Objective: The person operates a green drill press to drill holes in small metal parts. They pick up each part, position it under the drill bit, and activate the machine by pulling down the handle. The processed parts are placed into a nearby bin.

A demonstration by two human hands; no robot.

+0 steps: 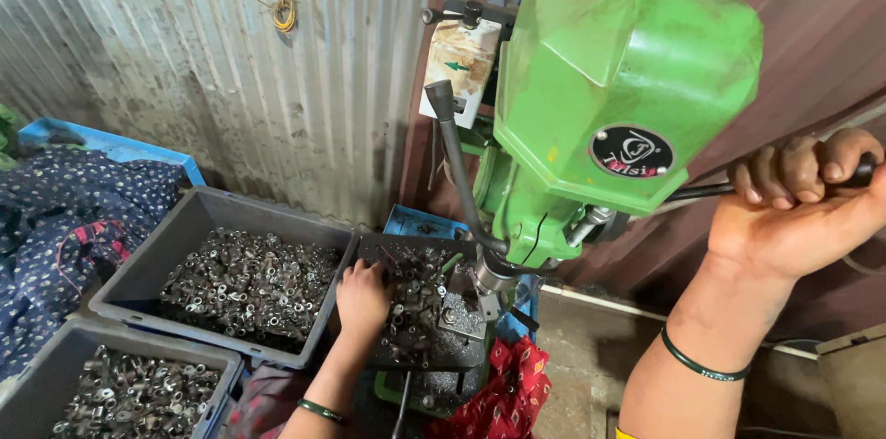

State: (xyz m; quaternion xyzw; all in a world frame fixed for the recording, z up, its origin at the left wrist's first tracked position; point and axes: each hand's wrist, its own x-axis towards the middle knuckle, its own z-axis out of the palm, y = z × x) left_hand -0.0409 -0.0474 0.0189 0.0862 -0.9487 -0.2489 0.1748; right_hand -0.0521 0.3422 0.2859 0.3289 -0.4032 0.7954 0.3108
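Steel bits (420, 296) under left hand (362, 299) fingers look heavy, slick; right hand (801, 204) clenches drill lever (701, 190), pinch their sides.

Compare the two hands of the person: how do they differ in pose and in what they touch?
The right hand is raised, its fingers curled around a black lever handle of the green drill press. The left hand is low and lies palm down on small metal parts on the machine's table, closed on nothing. Both wrists wear a dark green bangle.
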